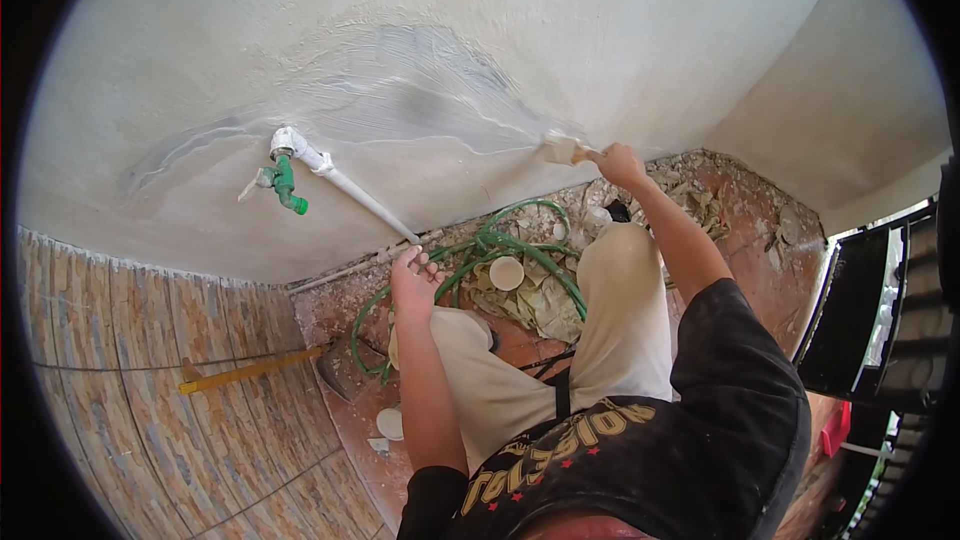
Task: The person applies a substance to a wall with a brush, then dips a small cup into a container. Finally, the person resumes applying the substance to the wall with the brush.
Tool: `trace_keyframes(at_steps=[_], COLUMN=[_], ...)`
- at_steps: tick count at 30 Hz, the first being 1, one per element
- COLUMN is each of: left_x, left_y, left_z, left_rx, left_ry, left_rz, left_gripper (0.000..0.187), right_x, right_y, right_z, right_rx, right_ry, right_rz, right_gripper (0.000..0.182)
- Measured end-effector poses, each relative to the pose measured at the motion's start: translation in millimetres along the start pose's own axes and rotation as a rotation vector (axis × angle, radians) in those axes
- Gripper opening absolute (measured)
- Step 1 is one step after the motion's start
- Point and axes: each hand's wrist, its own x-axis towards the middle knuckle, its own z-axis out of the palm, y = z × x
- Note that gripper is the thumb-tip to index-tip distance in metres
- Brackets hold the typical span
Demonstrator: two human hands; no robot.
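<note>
My right hand [622,166] is closed around the handle of a paintbrush [562,148]. The pale bristles touch the wall [540,30] at the lower right end of a grey, streaky wet-looking patch [410,90]. My left hand [413,282] hangs above my knee, holding nothing, its fingers loosely bent and apart. Just beyond it, the lower end of a white pipe [365,202] meets the foot of the wall. At the pipe's upper end sits a green tap [284,180]. A white cup [506,273] stands open on the floor between my legs.
A green hose [540,258] lies coiled among crumpled paper [545,308] and debris on the tiled floor. To the left, a dustpan [350,370] with a yellow handle [250,372] rests near the stone-patterned wall [130,340]. Black metal bars [860,290] stand at right.
</note>
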Motion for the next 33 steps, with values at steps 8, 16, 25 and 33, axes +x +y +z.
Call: trace_keyframes(at_steps=[8,16,25,33], left_x=[1.0,-3.6,0.9,8.3], left_y=[-0.8,1.1,-2.2,-4.4], left_z=[0.8,1.5,-2.0,-5.6], left_rx=[0.001,0.010,0.004,0.018], left_ry=[0.000,0.000,-0.028,-0.040], left_rz=[0.011,0.013,0.014,0.009], left_gripper=[0.009,0.010,0.010,0.017], right_x=[-16.6,-49.0,-12.3,-32.3], right_y=[-95.0,-171.9,1.4,-96.6], right_z=[-61.3,-88.0,2.8,-67.4], right_rx=[0.003,0.401,0.123,-0.074], right_ry=[0.081,0.313,0.034,0.128], right_rz=[-0.166,-0.513,-0.202,-0.376], right_gripper=[0.044,0.030,0.027,0.021])
